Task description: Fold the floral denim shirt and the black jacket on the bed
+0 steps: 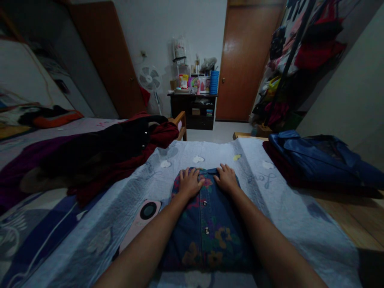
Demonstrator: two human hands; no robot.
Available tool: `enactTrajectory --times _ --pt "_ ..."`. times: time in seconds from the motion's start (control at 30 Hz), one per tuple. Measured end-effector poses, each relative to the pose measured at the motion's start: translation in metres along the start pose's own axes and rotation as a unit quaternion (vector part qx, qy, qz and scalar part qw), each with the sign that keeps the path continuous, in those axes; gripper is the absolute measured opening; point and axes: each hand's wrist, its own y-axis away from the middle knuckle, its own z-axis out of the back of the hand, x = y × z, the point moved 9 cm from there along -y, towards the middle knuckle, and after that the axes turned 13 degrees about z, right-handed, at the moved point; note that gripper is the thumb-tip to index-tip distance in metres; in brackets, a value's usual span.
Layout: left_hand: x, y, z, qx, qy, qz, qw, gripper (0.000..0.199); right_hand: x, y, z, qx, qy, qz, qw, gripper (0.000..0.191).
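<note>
A folded denim shirt (207, 244) with a printed flower pattern and metal buttons lies in front of me on the light blue bedsheet (162, 176). My left hand (189, 183) rests flat on the far left part of the shirt, near the collar, fingers spread. On the far right part, my right hand (227, 178) lies with its fingers apart, touching the cloth beside the collar. A pink phone (139, 224) with a round black camera ring lies left of the shirt, partly hidden by my left forearm.
Folded blue denim clothes (318, 160) lie on dark red cloth at the right. Dark garments (102, 148) are heaped at the left. Beyond the bed stand a dark cabinet (192, 110), a white fan (150, 78) and a brown door (240, 60). Bags and clothes hang at the right.
</note>
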Motion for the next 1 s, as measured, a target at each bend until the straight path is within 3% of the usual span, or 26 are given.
enactTrajectory --times 0.13,0.23,0.33,0.47,0.67,0.8,0.9,1.0 --pt "-0.004 -0.018 0.007 0.07 0.016 -0.028 0.997 0.053 0.022 -0.011 0.007 0.043 -0.031 0.08 0.995 0.05" --pt "-0.005 -0.031 0.007 0.137 0.005 -0.031 0.99 0.053 0.026 -0.016 0.008 0.091 -0.014 0.082 0.992 0.048" --pt "-0.007 -0.036 0.009 0.165 0.0 -0.035 0.986 0.052 0.025 -0.019 0.012 0.108 0.015 0.078 0.991 0.046" --pt "-0.014 -0.027 0.015 0.147 -0.002 -0.062 0.987 0.043 0.018 -0.016 0.019 0.109 0.033 0.067 0.991 0.049" --pt "-0.019 -0.001 0.029 0.06 -0.042 -0.106 0.992 0.027 0.005 -0.012 0.022 0.142 0.039 0.046 0.988 0.062" --pt "-0.01 -0.001 0.034 0.032 -0.065 -0.053 0.996 0.04 0.009 -0.009 0.021 0.181 0.056 0.058 0.98 0.041" --pt "0.002 -0.01 0.03 0.074 -0.084 0.012 0.994 0.059 0.026 -0.001 0.035 0.122 0.088 0.115 0.982 0.025" --pt "0.004 -0.016 0.028 0.107 -0.091 0.022 0.99 0.06 0.049 0.017 0.046 0.058 0.095 0.19 0.975 0.024"
